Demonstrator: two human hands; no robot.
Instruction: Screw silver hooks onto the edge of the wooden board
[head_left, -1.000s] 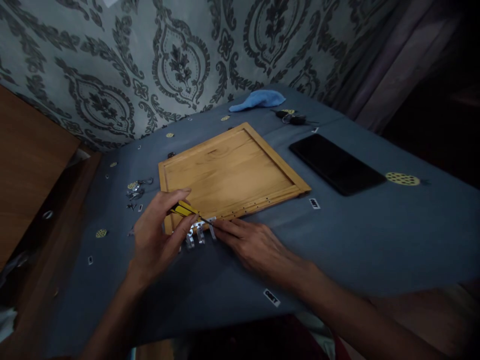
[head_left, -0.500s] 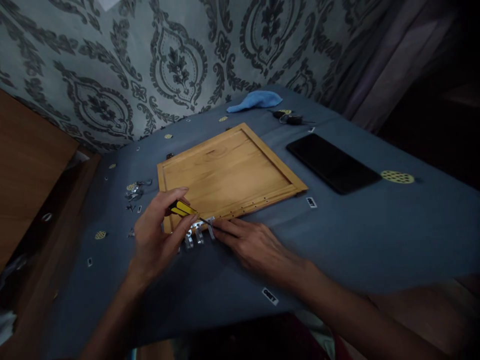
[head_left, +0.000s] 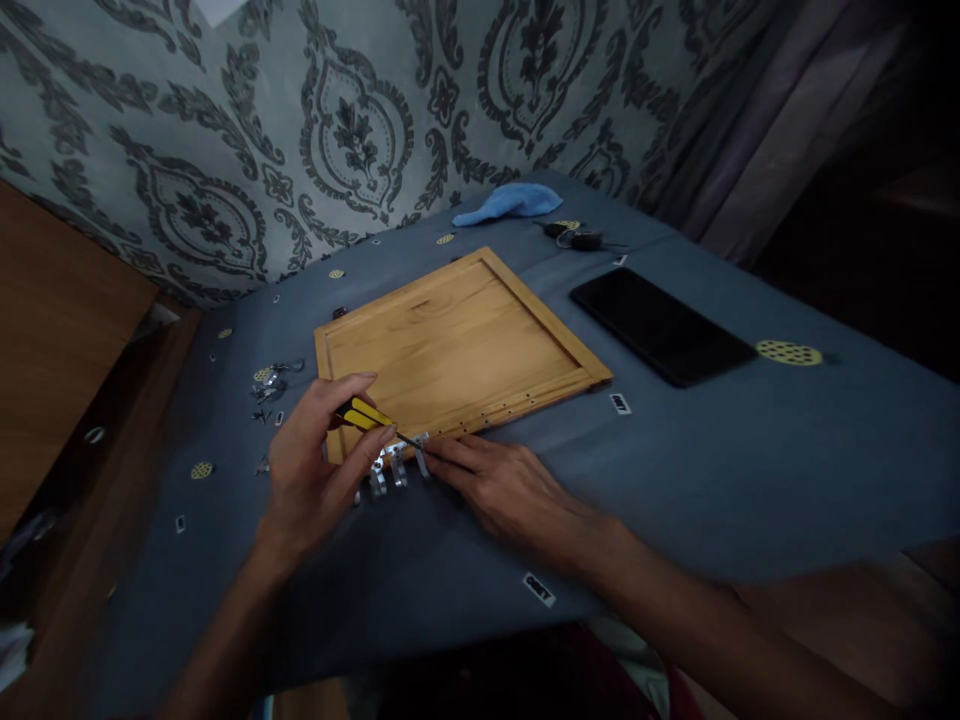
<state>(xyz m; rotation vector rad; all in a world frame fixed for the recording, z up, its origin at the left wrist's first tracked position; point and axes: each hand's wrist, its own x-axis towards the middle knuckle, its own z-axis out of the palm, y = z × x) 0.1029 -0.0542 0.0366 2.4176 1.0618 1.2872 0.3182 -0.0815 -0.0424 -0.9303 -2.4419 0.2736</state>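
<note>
My left hand (head_left: 311, 460) is closed on a yellow and black screwdriver (head_left: 365, 413) near the front left corner of a framed wooden board (head_left: 450, 340). The screwdriver's shaft slants down to the right, its tip at a metal hook (head_left: 421, 458) on the board's front edge. Closed fingers of my right hand (head_left: 510, 485) press at that same hook; whether they pinch it or a screw is hidden. Just left of it, more metal hooks (head_left: 388, 468) hang over the edge. A row of small dark holes runs along the front rail to the right.
Loose metal hooks (head_left: 277, 380) and small screws (head_left: 261, 414) lie left of the board. A black phone (head_left: 664, 325) rests to its right. Behind are keys (head_left: 576, 238) and a blue cloth (head_left: 510, 202). A patterned wall (head_left: 356, 130) rises at the back of the cloth-covered table (head_left: 750, 470).
The view has shifted very slightly. Both hands stay in place, with the screwdriver still at the same hook.
</note>
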